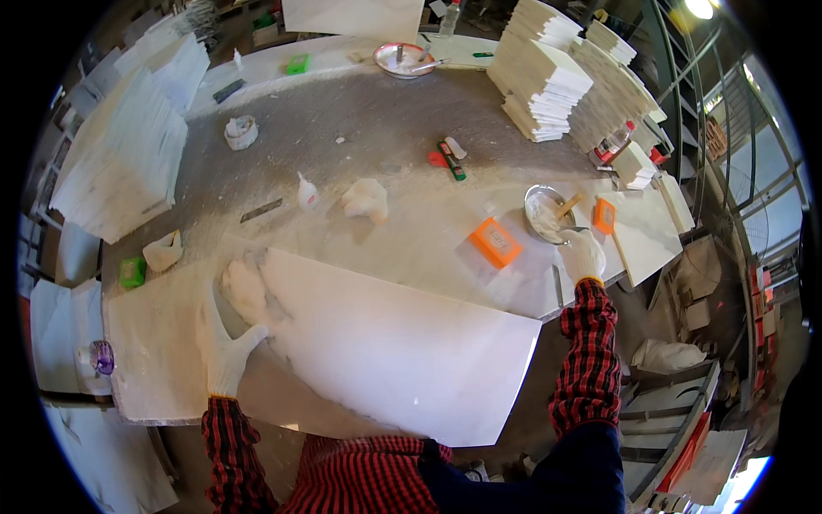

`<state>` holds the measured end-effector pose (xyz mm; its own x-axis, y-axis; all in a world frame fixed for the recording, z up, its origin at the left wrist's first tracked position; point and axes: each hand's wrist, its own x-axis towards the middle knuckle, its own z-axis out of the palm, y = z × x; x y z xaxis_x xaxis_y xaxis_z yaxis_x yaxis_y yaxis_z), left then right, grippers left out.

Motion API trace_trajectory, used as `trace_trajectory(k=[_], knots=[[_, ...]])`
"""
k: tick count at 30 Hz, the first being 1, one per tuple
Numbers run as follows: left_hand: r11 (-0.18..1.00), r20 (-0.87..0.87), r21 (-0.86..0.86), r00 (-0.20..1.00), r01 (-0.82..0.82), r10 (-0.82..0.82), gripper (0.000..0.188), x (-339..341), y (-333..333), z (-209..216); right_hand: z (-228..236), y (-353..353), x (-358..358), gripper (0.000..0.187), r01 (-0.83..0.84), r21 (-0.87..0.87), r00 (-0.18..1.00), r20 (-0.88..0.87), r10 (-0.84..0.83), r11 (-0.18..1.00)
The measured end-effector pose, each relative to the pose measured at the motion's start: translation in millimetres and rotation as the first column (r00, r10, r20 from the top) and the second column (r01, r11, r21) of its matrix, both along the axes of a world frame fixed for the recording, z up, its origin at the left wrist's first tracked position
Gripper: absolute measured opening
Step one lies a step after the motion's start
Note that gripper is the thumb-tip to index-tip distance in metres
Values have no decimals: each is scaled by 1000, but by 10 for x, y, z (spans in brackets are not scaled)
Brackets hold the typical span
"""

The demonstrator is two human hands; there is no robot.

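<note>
A white marble slab (402, 343) with a grey-veined left side lies tilted across the table before me. My left hand (227, 343), in a white glove, rests beside its left end, thumb and fingers spread, holding nothing. Close to those fingers is a crumpled white cloth (246, 289). At the right, my gloved right hand (584, 256) is closed at the rim of a metal bowl (533, 221) of white paste. A thin metal spatula (569, 230) reaches from this hand into the bowl; its grip is hidden. A wooden-handled tool (568, 206) also leans in the bowl.
Orange boxes (495, 242) flank the bowl. Mid-table are a white squeeze bottle (307, 192), another cloth (366, 200) and a green-and-red tool (450, 161). Tile stacks stand at the far left (124, 158) and far right (544, 86). A red-rimmed basin (402, 62) sits at the back.
</note>
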<state>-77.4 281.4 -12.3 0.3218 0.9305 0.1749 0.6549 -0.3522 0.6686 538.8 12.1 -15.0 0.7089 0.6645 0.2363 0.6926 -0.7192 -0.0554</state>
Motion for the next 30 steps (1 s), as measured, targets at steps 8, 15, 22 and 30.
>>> trace_trajectory(k=[8, 15, 22, 30], knots=[[999, -70, -31, 997, -32, 30, 112, 62, -78, 125, -59, -72, 108, 21, 57, 206, 998, 2, -59, 977], [999, -9, 36, 1000, -20, 20, 118, 4, -45, 25, -6, 60, 58, 25, 264, 255, 964, -109, -244, 930], [998, -59, 31, 997, -51, 53, 119, 23, -49, 22, -242, 126, 265, 24, 271, 323, 959, -173, -225, 907], [998, -32, 15, 998, -53, 53, 118, 66, -72, 47, -374, 194, 459, 29, 310, 309, 928, -303, -216, 899]])
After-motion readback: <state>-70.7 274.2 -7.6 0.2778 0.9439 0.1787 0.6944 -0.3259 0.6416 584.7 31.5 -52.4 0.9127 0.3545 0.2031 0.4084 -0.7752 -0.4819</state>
